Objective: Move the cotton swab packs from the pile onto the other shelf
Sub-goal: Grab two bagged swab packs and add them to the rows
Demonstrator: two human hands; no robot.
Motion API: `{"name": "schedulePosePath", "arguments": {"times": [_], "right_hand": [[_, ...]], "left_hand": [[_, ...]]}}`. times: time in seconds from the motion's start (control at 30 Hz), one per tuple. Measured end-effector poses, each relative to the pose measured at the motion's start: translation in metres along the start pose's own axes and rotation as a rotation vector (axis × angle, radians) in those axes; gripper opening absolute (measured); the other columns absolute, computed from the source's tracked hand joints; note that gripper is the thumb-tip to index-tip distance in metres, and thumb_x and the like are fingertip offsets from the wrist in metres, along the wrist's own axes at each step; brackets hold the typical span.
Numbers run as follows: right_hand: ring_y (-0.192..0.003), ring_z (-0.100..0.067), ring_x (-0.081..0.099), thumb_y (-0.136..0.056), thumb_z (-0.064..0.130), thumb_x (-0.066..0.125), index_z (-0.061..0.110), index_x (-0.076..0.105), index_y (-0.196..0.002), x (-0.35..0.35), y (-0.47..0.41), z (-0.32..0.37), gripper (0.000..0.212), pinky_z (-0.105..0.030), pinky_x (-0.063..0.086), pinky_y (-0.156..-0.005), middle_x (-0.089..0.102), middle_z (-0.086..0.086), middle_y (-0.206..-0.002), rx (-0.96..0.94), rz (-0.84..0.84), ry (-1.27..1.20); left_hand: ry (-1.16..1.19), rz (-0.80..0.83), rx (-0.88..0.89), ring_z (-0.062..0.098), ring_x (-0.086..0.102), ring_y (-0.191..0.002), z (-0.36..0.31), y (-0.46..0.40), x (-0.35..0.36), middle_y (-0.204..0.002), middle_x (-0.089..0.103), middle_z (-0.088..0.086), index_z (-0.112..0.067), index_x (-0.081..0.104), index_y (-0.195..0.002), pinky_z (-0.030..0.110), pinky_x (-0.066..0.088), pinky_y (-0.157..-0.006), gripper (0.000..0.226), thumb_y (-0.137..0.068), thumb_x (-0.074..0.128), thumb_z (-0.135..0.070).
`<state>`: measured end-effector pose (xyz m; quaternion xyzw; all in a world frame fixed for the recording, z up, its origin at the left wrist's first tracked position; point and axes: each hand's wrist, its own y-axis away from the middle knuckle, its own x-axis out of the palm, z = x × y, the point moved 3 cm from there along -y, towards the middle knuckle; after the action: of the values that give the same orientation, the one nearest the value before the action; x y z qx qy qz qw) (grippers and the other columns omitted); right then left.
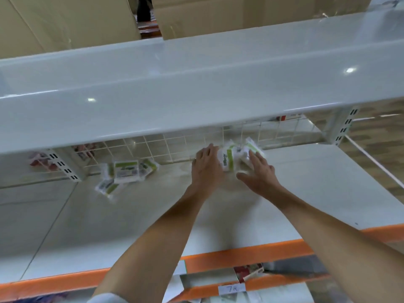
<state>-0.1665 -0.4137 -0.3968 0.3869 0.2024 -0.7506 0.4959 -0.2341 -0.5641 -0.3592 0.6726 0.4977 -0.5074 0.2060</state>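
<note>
At the centre of the frame, under the wide top shelf (196, 88), both hands work at the back of the lower shelf (317, 182), close against the wire grid (175, 147). The left hand (206, 164) lies with fairly straight fingers against the left side of a small group of packs (229, 159), and the right hand (259, 171) presses on them from the right with spread fingers; neither hand curls round a pack, so both are open and touching rather than gripping. The packs between them stand tilted and blurred, so I cannot count them. To the left of centre, well apart from the hands, the pile (125, 173) lies loose and untidy on the neighbouring shelf section. The step in hand looks like squaring up packs already placed. To do it well, I would push both palms inward evenly, keep the packs upright against the grid, and leave room beside them for the rest. Soft wrappers may slump, so gentle pressure suits.
</note>
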Motion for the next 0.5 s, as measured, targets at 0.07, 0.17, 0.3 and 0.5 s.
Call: {"name": "schedulePosePath", "arguments": {"times": [0.07, 0.17, 0.3, 0.5], "right_hand": [[-0.142, -0.037, 0.028, -0.087, 0.05, 0.063, 0.037, 0.014, -0.157, 0.006, -0.006, -0.002, 0.087, -0.047, 0.027, -0.113, 0.013, 0.008, -0.166, 0.067, 0.021, 0.022], [-0.138, -0.037, 0.031, -0.087, 0.055, 0.059, 0.042, 0.023, -0.154, 0.009, -0.008, -0.004, 0.077, -0.048, 0.029, -0.11, 0.019, 0.009, -0.163, 0.068, -0.042, 0.023], [-0.132, -0.035, 0.038, -0.088, 0.053, 0.06, 0.044, 0.045, -0.139, 0.002, -0.007, -0.005, 0.054, -0.045, 0.033, -0.106, 0.036, 0.003, -0.151, 0.074, -0.137, -0.063], [-0.133, -0.039, 0.04, -0.092, 0.047, 0.059, 0.038, 0.058, -0.125, -0.001, -0.006, -0.004, 0.034, -0.047, 0.033, -0.109, 0.032, -0.007, -0.153, 0.077, -0.151, -0.104]], "left_hand": [[-0.048, 0.055, 0.01, 0.026, 0.031, -0.14, 0.001, -0.007, 0.006, -0.153, 0.037, 0.003, -0.018, 0.035, -0.147, 0.044, 0.031, -0.113, 0.053, -0.096, 0.048, -0.018], [-0.084, 0.093, -0.013, 0.027, 0.036, -0.134, 0.005, -0.011, 0.011, -0.148, 0.043, 0.002, -0.024, 0.034, -0.148, 0.042, 0.031, -0.109, 0.057, -0.095, 0.054, -0.022], [-0.139, 0.074, -0.048, 0.029, 0.038, -0.122, 0.006, -0.012, 0.013, -0.134, 0.045, 0.008, -0.025, 0.038, -0.144, 0.039, 0.035, -0.102, 0.064, -0.086, 0.066, -0.024], [-0.159, 0.099, -0.079, 0.029, 0.034, -0.118, 0.006, -0.01, 0.01, -0.124, 0.038, 0.007, -0.026, 0.052, -0.132, 0.037, 0.031, -0.101, 0.062, -0.076, 0.072, -0.045]]}}
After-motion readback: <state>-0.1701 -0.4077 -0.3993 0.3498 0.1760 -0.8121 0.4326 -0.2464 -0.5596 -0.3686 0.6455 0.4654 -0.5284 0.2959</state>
